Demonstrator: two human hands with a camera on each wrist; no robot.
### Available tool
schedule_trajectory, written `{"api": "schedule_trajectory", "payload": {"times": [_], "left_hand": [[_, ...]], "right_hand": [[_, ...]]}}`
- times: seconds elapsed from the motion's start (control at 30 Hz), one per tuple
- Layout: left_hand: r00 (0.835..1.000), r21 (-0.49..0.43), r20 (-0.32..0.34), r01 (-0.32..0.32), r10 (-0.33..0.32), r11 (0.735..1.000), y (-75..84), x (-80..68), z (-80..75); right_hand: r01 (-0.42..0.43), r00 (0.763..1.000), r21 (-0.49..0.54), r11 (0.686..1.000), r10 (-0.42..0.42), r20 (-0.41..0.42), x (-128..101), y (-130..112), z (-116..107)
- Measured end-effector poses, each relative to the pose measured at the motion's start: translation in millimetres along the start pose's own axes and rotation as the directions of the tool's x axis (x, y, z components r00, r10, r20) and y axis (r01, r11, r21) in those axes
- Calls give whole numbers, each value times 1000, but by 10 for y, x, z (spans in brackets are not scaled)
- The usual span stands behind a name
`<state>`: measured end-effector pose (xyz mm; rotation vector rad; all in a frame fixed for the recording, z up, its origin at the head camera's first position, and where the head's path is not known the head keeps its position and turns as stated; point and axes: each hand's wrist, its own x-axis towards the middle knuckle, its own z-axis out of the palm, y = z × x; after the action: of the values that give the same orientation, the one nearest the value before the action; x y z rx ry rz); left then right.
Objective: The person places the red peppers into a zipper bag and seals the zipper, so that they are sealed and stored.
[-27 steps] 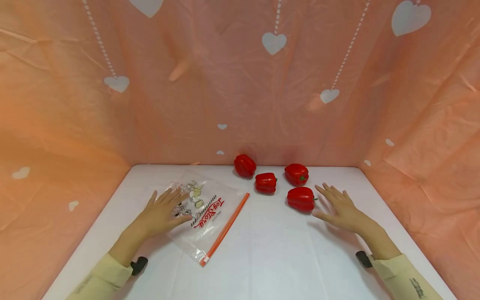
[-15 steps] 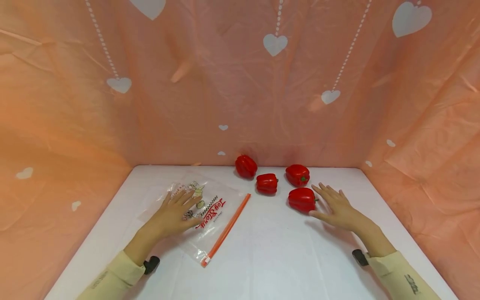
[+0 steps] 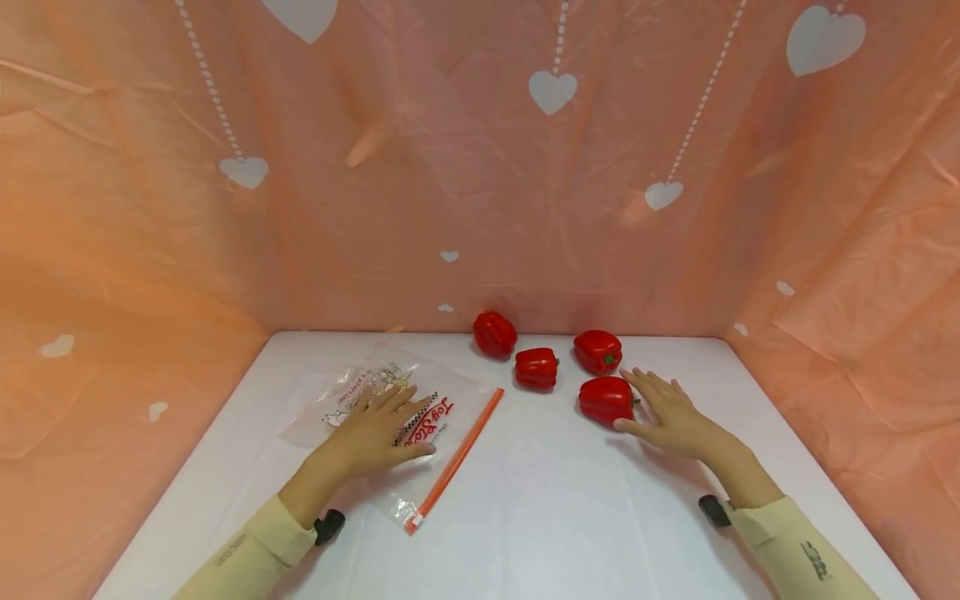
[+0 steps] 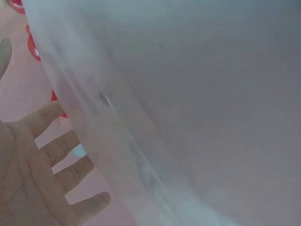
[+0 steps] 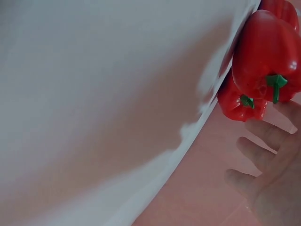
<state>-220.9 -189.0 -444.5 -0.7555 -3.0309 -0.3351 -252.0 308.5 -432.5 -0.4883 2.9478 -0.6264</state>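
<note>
In the head view a clear plastic zip bag (image 3: 467,400) with red print and an orange slider strip lies flat on the left of the table. My left hand (image 3: 367,442) hovers over its printed middle, fingers spread and holding nothing. On the right, my right hand (image 3: 667,417) is beside the nearest red bell pepper (image 3: 604,399), its fingers extended around the stem end; whether they touch is hard to tell. That pepper's green stem (image 5: 276,82) shows in the right wrist view, near my right fingers (image 5: 265,134). The left wrist view shows my left palm (image 4: 28,169) with its fingers apart.
More red bell peppers lie toward the back: one at the right (image 3: 597,352), one in the middle (image 3: 536,368) and one by the rear edge (image 3: 495,335). The white table (image 3: 540,508) is enclosed by orange cloth walls (image 3: 480,183) with heart prints.
My left hand has moved right across the bag, uncovering more of its left part. My right hand has shifted slightly left, closer to the near pepper. The bag and peppers stay put.
</note>
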Motion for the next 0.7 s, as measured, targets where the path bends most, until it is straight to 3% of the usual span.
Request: {"api": "schedule_trajectory", "payload": {"times": [0.43,0.7], "left_hand": [[998,7,54,-43,43,999,268,115,49],[996,-3,87,21,-21,1000,468,142,78]], "right_hand": [[-3,1000,11,1000,3,18,38,-57,23],[-17,999,27,1000,16,36,31,-90,18]]}}
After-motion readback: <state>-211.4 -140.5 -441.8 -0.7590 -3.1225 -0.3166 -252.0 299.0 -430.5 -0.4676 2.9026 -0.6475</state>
